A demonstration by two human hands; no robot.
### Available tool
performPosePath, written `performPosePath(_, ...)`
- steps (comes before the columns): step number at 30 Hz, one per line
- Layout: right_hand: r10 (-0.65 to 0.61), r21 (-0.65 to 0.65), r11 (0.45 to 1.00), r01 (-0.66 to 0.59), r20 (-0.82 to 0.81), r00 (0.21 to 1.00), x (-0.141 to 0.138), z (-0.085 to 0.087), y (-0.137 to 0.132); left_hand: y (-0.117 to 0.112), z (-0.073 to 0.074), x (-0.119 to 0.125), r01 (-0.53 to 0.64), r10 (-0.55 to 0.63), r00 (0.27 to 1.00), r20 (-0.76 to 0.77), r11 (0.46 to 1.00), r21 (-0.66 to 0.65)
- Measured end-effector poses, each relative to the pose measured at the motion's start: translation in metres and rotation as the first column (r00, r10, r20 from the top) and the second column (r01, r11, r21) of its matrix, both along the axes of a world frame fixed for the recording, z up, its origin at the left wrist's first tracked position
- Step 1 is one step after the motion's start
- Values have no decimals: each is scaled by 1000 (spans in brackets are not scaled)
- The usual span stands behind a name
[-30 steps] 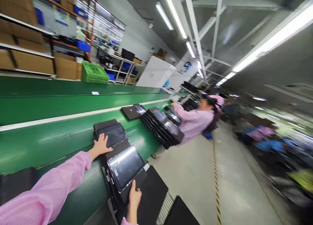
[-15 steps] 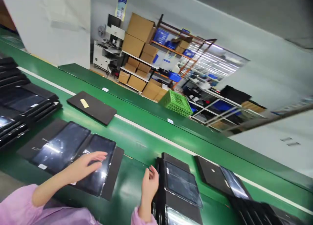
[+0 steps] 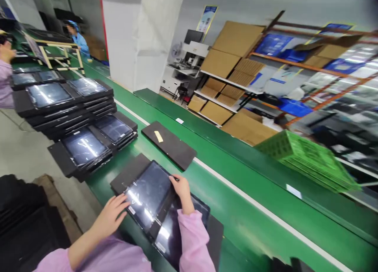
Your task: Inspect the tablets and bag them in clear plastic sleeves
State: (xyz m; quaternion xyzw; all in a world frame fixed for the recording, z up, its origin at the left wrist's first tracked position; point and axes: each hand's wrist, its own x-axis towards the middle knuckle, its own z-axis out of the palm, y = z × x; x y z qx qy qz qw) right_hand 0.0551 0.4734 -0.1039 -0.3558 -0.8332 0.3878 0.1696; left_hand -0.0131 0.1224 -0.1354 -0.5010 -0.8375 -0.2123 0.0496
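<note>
The tablet lay face up on a black tray, between both hands. The left hand had its fingers parted, tips at the tablet's left edge. The right hand had fingers bent at its upper right corner; pinching could not be confirmed. A second tablet lay alongside, partly hidden by the right sleeve. The green desk also carried a black slab and, leftward, stacked trays.

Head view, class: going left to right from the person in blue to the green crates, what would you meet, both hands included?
Person in blue → left hand → glossy dark panel → right hand → green crates.
</note>
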Motion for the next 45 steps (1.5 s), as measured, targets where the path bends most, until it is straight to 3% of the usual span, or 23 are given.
performPosePath(4,-62,44,997,63,-23,998,2,-1,-4,-7,1,-14,120,-118,992,43,992,-43)
performPosePath(8,-93,84,992,99,-68,993,3,6,-35,-9,-7,-31,222,-221,975,-20,975,26)
performPosePath(11,7,45,999,-4,-72,997,8,18,-78,-11,-21,-37,260,-247,962,-116,958,118)
performPosePath(14,208,-83,974,-211,-46,977,27,43,-122,-13,-32,-39,249,-216,963,-160,942,224)
performPosePath(15,316,-176,931,-319,-47,948,37,55,-134,-14,-34,-40,250,-213,963,-164,933,259)
performPosePath(17,548,-548,655,-519,-128,827,60,79,-146,-15,-37,-39,256,-215,963,-163,917,306)
performPosePath(19,558,-737,415,-534,-258,789,83,101,-144,-17,-39,-38,234,-197,970,-145,921,311)
performPosePath(20,512,-775,356,-522,-306,803,93,109,-140,-17,-39,-36,216,-182,974,-135,927,306)
performPosePath(23,390,-798,338,-499,-364,846,110,121,-121,-19,-38,-34,169,-141,983,-114,942,291)
performPosePath(25,417,-783,325,-531,-385,823,112,121,-113,-20,-37,-33,168,-137,983,-123,942,291)
performPosePath(29,509,-736,170,-655,-503,698,99,115,-115,-21,-33,-37,193,-157,976,-149,945,265)
performPosePath(32,436,-734,108,-670,-571,696,80,113,-122,-19,-23,-39,206,-172,973,-156,948,241)
performPosePath(33,372,-743,116,-659,-583,722,71,112,-122,-17,-18,-40,207,-174,973,-152,950,236)
performPosePath(35,192,-770,190,-609,-579,792,51,109,-115,-11,-4,-40,199,-173,977,-128,953,228)
performPosePath(37,-16,-800,339,-495,-531,847,33,101,-97,-3,10,-42,176,-158,983,-96,962,209)
performPosePath(39,-203,-799,524,-293,-452,869,22,86,-72,6,23,-45,161,-149,985,-83,971,177)
performPosePath(41,-307,-652,758,2,-354,883,24,67,-46,15,31,-47,159,-149,986,-81,978,132)
performPosePath(42,-342,-529,836,143,-299,891,30,57,-34,20,34,-48,161,-152,985,-84,981,112)
performPosePath(43,-375,-426,871,243,-258,890,39,48,-23,23,36,-49,162,-153,984,-89,982,96)
performPosePath(45,-424,-268,891,368,-197,884,62,32,-4,31,38,-48,158,-150,983,-109,985,75)
